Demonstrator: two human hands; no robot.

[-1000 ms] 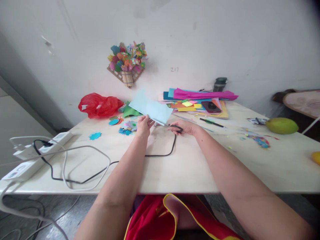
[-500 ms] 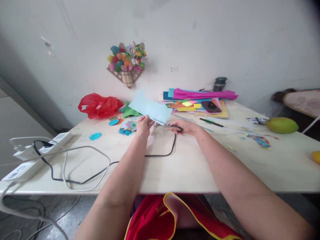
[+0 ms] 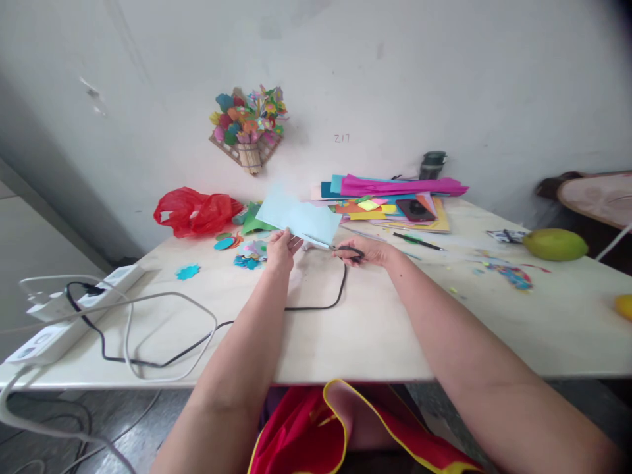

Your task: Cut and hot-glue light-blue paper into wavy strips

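A light blue sheet of paper (image 3: 299,217) is held up above the table, its near edge tilted down to the right. My left hand (image 3: 283,249) pinches that near edge at its left part. In my right hand (image 3: 368,251) is a pair of scissors (image 3: 351,253) with black handles. Their blades lie along the sheet's near edge and point left toward my left hand. Behind my left hand, blue and pale flower cut-outs (image 3: 251,258) lie in a small pile. A green sheet (image 3: 254,220) is partly hidden behind the blue one.
A red plastic bag (image 3: 197,212) lies at the back left. A power strip (image 3: 79,316) and loose cables (image 3: 210,309) cover the left side. Coloured paper (image 3: 395,187), a phone (image 3: 415,210), a black pen (image 3: 419,241) and a green mango (image 3: 555,245) are to the right.
The scissors' blades have shifted slightly and now show more clearly against the sheet's near edge. Both hands keep nearly the same place; the view has shifted a little.
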